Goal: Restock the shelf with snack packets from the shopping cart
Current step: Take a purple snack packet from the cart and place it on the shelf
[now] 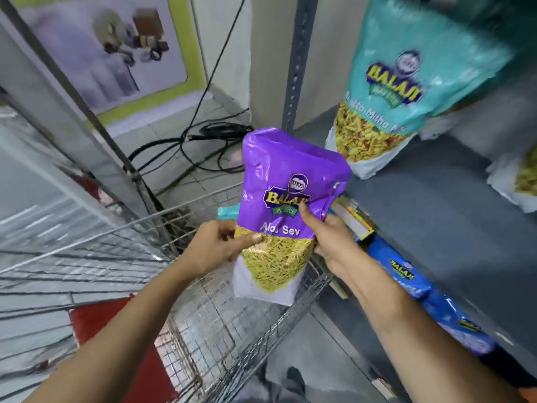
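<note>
purple packet: Balaji Aloo Sev, held upright over the wire cart, beside the shelf
left hand: fingers clamped on its lower left edge
right hand: pinching its right side
teal packet: already standing on the shelf

teal packet at 1 o'clock: top cut off, lettering blurred | second packet at 3 o'clock: cropped by edge | teal corner behind my purple packet: mostly hidden | wall poster: blurred

Pale tiled floor with tangled black cables, framed poster against the wall.
</note>
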A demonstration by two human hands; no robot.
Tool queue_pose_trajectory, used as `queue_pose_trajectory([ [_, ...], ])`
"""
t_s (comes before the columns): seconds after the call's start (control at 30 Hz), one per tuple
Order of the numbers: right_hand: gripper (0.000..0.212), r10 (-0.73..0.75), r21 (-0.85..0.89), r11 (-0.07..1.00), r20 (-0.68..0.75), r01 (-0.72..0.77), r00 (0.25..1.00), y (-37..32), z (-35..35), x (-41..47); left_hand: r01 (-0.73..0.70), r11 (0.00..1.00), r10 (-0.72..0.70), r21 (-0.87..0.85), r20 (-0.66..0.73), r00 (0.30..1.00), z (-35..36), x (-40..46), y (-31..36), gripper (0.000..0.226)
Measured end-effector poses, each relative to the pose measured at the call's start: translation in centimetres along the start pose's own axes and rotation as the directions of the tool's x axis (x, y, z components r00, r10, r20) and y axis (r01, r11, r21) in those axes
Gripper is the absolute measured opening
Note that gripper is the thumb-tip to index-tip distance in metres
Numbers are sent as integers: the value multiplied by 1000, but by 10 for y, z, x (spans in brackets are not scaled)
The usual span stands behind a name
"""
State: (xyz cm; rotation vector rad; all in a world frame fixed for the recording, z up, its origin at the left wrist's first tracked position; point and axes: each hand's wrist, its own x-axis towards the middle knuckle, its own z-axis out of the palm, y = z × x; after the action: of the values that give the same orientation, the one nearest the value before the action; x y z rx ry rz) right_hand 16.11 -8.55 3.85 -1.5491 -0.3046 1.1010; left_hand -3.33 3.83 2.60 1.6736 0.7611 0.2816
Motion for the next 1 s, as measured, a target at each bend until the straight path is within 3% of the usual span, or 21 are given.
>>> queue_pose_trajectory([
  [0.13, 19, -128, 50, 990, -110, 134, 986, -31, -35, -45, -116, 989, 110, 93, 69, 992, 28, 2, 55, 45],
  [0.27, 19, -242, 39, 963, -312, 267, 919, -56, -105, -101, -280, 951, 257, 131, 171, 951, 96, 13, 111, 32],
  [0.4, 18, -365, -60, 919, -507, 391, 781, -68, -191, -159, -445, 890, 405, 102, 272, 873, 186, 22, 159, 49],
  [0.5, 22, -409, -127, 889, -653, 440, 637, -64, -256, -199, -549, 823, 484, 147, 325, 812, 267, 25, 186, 36],
  [0.73, 11, -409, -252, 870, -849, 423, 335, -47, -373, -261, -549, 833, 461, 70, 461, 758, 433, 19, 223, 43],
  [0.8, 17, -388, -266, 877, -884, 399, 263, -43, -398, -267, -542, 837, 452, 71, 466, 760, 465, 19, 227, 42],
  [0.93, 25, -374, -287, 897, -898, 335, 231, -19, -435, -261, -497, 860, 386, 116, 488, 783, 512, 27, 218, 44],
  [1.0, 14, -389, -313, 895, -896, 319, 214, -10, -433, -258, -465, 878, 361, 116, 479, 800, 513, 29, 212, 51],
])
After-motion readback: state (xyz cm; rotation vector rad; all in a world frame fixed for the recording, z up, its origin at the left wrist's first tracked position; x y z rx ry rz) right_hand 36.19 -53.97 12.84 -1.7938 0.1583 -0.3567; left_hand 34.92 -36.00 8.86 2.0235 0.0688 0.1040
